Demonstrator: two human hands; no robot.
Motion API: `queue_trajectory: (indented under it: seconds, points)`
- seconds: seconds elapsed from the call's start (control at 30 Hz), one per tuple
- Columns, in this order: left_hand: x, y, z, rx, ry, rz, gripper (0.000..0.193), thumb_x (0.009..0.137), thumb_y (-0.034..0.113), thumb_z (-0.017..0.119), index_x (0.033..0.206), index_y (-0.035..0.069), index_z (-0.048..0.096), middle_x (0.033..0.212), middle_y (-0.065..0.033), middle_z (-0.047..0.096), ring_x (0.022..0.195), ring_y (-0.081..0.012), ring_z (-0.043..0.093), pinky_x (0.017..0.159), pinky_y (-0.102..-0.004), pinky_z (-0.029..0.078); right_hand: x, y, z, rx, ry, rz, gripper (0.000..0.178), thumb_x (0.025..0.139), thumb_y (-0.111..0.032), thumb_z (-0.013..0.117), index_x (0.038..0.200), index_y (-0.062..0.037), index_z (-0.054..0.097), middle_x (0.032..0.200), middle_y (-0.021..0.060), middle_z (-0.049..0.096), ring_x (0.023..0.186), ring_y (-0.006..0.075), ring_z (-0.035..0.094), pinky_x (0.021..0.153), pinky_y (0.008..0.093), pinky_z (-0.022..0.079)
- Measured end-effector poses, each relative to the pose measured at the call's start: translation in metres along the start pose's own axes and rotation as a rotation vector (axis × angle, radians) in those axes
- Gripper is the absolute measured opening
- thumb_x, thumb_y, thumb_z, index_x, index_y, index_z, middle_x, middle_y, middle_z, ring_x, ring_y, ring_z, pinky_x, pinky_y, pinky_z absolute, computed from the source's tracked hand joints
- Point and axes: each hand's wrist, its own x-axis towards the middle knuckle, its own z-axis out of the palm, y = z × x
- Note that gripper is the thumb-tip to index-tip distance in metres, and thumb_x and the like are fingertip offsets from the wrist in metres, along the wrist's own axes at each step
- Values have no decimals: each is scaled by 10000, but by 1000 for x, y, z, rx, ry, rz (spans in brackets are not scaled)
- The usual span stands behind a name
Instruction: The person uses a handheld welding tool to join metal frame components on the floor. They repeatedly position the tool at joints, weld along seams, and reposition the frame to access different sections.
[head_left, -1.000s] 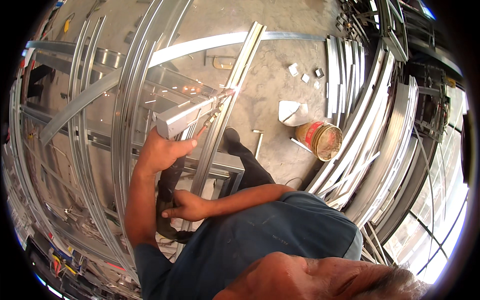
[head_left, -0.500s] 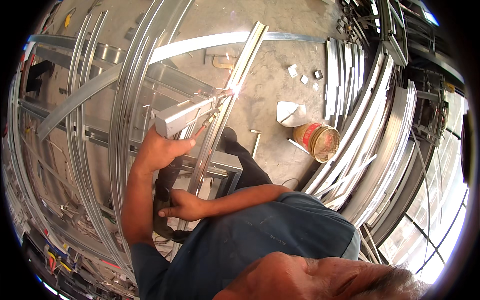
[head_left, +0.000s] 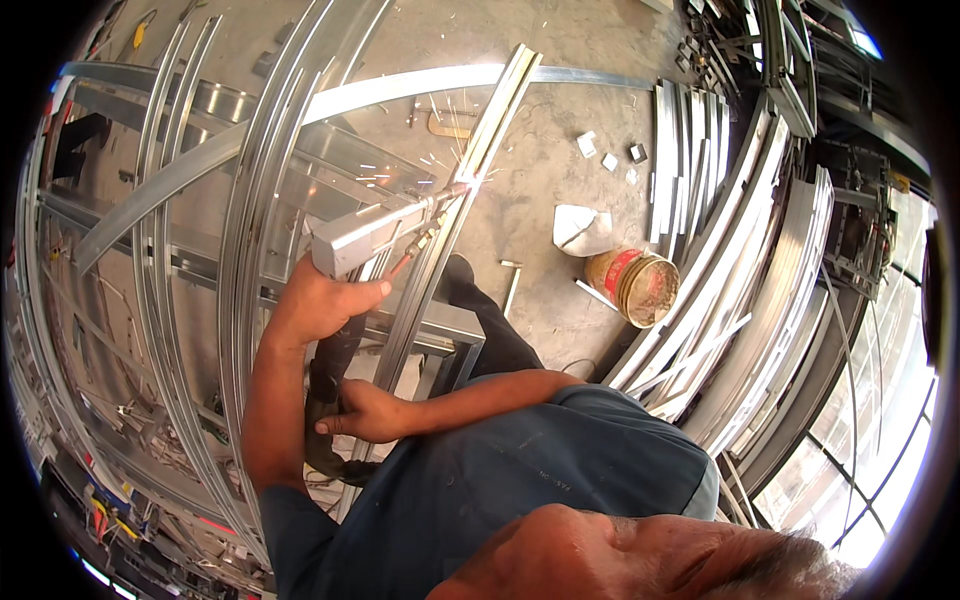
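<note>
My left hand [head_left: 325, 300] is closed around the grip of a boxy silver welding gun [head_left: 360, 240]. The gun's copper-coloured nozzle meets a long metal profile [head_left: 420, 285] at a bright glowing spot, and sparks [head_left: 440, 150] fly up and to the left. Lower down, my right hand [head_left: 370, 412] is closed around a thick dark hose-like length [head_left: 325, 385] below the gun. Its thumb shows, while most of its fingers are hidden. The profile slants over a metal frame [head_left: 440, 335] close to my legs.
Long metal profiles [head_left: 265, 180] stand to the left, crossed by a flat bar [head_left: 400, 88]. On the floor lie a hammer [head_left: 512, 285], a clamp [head_left: 450, 125] and small metal offcuts [head_left: 610, 160]. A bucket [head_left: 650, 290] and stacked profiles [head_left: 750, 240] are at the right.
Sparks now fan out wider to the upper left, and the glare at the nozzle is smaller. Both hands stay nearly where they were.
</note>
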Motion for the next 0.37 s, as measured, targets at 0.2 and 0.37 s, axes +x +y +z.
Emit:
queue_trajectory:
  seconds: [0.2, 0.37]
  points:
    - [-2, -1, 4, 1, 29, 43, 522, 784, 51, 741, 1281, -38, 610, 1074, -67, 698, 889, -121, 644, 749, -295, 553, -1, -6, 0, 19, -38, 49, 480, 901, -286, 756, 1160, 64, 554, 973, 257, 686, 953, 358, 688, 828, 435, 513]
    - [-2, -5, -3, 54, -7, -16, 567, 786, 57, 740, 1325, -29, 585, 1109, -82, 694, 961, -134, 645, 774, -291, 555, 0, 5, 3, -37, -6, -32, 478, 908, -289, 747, 1183, 52, 558, 1010, 253, 695, 973, 351, 690, 850, 427, 515]
